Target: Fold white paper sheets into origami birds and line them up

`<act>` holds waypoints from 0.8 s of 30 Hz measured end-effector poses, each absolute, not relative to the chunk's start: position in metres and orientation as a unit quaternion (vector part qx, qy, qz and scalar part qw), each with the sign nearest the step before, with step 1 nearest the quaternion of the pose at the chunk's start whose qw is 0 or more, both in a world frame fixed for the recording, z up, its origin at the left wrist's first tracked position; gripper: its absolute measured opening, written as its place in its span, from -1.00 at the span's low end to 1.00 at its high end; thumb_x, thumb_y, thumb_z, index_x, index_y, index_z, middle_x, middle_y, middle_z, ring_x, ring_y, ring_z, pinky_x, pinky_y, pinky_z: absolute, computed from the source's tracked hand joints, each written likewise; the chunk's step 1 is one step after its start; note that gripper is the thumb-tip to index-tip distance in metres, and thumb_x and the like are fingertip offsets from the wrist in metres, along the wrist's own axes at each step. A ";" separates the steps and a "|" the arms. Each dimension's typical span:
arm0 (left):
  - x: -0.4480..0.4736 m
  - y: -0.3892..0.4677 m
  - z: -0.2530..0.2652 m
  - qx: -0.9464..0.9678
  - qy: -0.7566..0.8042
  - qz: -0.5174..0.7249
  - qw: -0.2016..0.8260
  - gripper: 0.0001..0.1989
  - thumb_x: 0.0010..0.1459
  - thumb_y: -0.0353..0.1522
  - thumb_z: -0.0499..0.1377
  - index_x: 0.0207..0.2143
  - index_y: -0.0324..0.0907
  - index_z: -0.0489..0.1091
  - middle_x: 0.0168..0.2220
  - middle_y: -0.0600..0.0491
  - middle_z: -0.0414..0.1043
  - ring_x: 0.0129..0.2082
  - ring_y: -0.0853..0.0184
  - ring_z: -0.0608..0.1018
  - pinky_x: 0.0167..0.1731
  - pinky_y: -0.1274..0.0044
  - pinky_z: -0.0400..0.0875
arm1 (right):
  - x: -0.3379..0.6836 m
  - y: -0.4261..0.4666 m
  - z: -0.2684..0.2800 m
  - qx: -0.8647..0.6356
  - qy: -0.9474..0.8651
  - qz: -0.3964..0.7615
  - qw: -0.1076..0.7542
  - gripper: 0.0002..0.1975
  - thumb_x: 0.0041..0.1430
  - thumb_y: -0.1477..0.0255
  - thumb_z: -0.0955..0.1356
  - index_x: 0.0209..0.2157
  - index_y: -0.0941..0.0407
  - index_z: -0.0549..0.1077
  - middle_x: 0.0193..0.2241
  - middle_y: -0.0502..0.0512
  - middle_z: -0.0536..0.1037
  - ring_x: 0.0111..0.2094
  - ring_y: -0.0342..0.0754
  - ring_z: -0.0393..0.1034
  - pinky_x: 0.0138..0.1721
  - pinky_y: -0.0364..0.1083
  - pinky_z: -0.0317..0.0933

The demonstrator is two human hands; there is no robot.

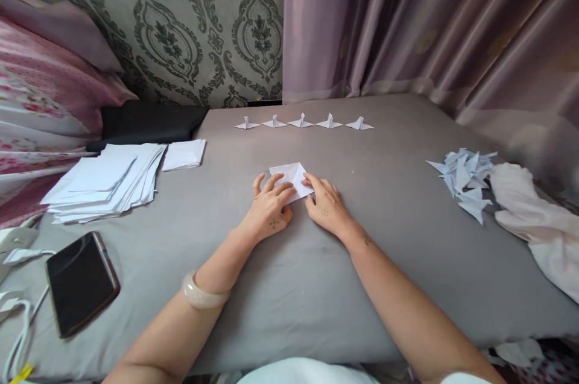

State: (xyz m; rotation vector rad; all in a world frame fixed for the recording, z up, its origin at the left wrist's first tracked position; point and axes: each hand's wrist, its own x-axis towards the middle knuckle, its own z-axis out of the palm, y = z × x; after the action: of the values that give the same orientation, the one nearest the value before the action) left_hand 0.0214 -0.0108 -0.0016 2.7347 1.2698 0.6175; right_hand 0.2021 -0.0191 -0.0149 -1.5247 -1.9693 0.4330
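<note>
A partly folded square of white paper [293, 174] lies on the grey cloth in front of me, with creases across it. My left hand [271, 206] is on its near left side; the index finger and thumb grip the near edge while the other fingers are spread over and beside the paper. On the right side, my right hand [326, 203] has its fingertips on top and its thumb at the near edge, pinching the sheet. Parts of the paper are hidden under my fingers. Beyond it, several folded paper birds [302, 121] stand in a row.
To the left are a stack of white paper [106, 182], a smaller paper pile [184, 155], a black folded item [149, 122], a phone [82, 284] and white cables [22, 330]. At the right, a heap of folded paper pieces [465, 173] lies beside pale fabric [534, 209].
</note>
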 end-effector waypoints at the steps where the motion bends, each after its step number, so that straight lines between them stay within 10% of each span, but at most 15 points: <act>1: 0.020 -0.010 -0.003 0.891 0.408 0.195 0.033 -0.56 -0.02 -0.55 0.04 -0.08 -0.08 0.37 -0.01 0.03 0.47 0.21 0.10 0.26 0.23 0.10 -0.29 | 0.202 -0.019 -0.015 -0.577 -0.741 0.164 0.302 -0.42 0.04 0.66 0.21 0.14 0.12 0.21 -0.02 0.14 0.50 0.01 0.04 0.30 0.04 0.09 0.15; 10: 0.016 0.004 -0.003 0.908 0.370 0.197 0.019 -0.71 0.30 -0.44 -0.06 -0.13 -0.06 0.43 -0.08 0.05 0.53 0.02 0.25 0.46 0.17 0.19 -0.11 | 0.200 -0.020 -0.013 -0.577 -0.741 0.166 0.301 -0.46 0.08 0.64 0.23 0.13 0.12 0.21 -0.02 0.15 0.49 0.00 0.03 0.30 0.01 0.06 0.15; 24: 0.016 -0.006 0.002 0.886 0.423 0.188 0.026 -0.77 0.28 -0.27 0.04 -0.28 -0.10 0.47 -0.26 0.03 0.52 -0.23 0.28 0.49 -0.03 0.30 0.09 | 0.204 -0.033 -0.003 -0.598 -0.760 0.096 0.235 -0.91 0.17 0.41 0.34 -0.27 0.09 0.47 -0.23 0.10 0.47 -0.18 0.02 0.31 -0.14 -0.03 0.21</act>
State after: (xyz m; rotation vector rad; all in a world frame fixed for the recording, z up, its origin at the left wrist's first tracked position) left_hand 0.0159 -0.0059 0.0019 2.7400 1.3061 0.5798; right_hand 0.2039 -0.0331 -0.0033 -1.6396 -2.0862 0.2646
